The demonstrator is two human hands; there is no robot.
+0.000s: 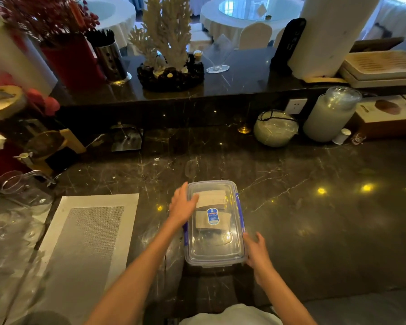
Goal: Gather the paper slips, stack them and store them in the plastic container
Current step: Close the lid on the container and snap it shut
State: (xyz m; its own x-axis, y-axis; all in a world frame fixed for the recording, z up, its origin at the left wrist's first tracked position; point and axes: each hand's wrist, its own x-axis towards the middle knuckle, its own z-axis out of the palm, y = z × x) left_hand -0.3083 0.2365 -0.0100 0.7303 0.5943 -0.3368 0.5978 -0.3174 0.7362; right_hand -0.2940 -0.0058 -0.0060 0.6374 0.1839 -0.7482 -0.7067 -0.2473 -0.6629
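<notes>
A clear plastic container (215, 245) sat on the dark marble worktop (314, 219) right in front of the person, its see-through lid (212, 250) on top and blue clips along its long sides. Through the lid the paper slips (212, 200) showed as a pale stack in the far half of the box, partly behind a blue label (213, 216) stuck to the lid.

The left hand (182, 207) lay against the far left edge of the lid, fingers (193, 200) spread and flat over the plastic — open, closed around nothing. The right hand (256, 250) was at the near right corner of the container, fingers loosely apart and touching the rim or just beside it; from this angle it seemed to be gripping nothing, though contact was hard to judge.

To the left of the box, well apart from it, a pale woven mat (89, 233) lay on the worktop. A glass jug (21, 186) stood farther left — and a frosted jar (331, 113) stood near the back wall on the right.
</notes>
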